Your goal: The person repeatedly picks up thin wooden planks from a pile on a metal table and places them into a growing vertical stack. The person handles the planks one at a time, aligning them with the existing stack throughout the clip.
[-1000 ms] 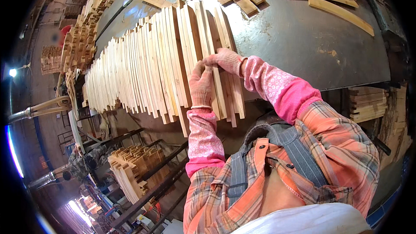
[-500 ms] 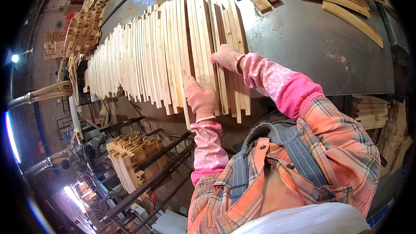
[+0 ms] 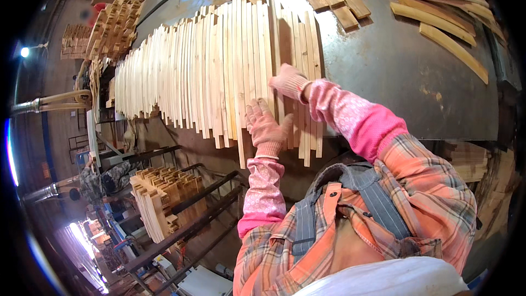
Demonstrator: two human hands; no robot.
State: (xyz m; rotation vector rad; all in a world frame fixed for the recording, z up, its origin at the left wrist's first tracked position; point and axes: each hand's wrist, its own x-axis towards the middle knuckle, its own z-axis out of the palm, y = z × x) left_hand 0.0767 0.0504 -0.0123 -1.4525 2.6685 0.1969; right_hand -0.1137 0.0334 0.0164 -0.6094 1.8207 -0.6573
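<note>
1. Head view, the hands: the left hand (image 3: 267,126), in a pink work glove, lies flat with fingers spread on the near ends of the wooden slats (image 3: 219,71). It is open, pressing rather than gripping. The right hand (image 3: 289,82), gloved the same, rests on the slats at the right end of the row; its fingers look loosely extended against the wood, not closed around any one piece.

2. Head view, where the slats are: they lie side by side in a long row on the grey metal tabletop (image 3: 405,71), their near ends overhanging its front edge.

3. Head view, direction: each slat's long axis runs from the person away across the tabletop, and the row itself spreads leftward.

4. Head view, handling: the slats look thin, light and stiff, with dry pale faces that would slide easily on one another. They seem best taken at the overhanging near ends, several pinched together.

5. Head view, surroundings: thicker darker boards (image 3: 438,27) lie scattered at the far right, and a stack of cut wood (image 3: 159,197) sits on a rack below.
</note>
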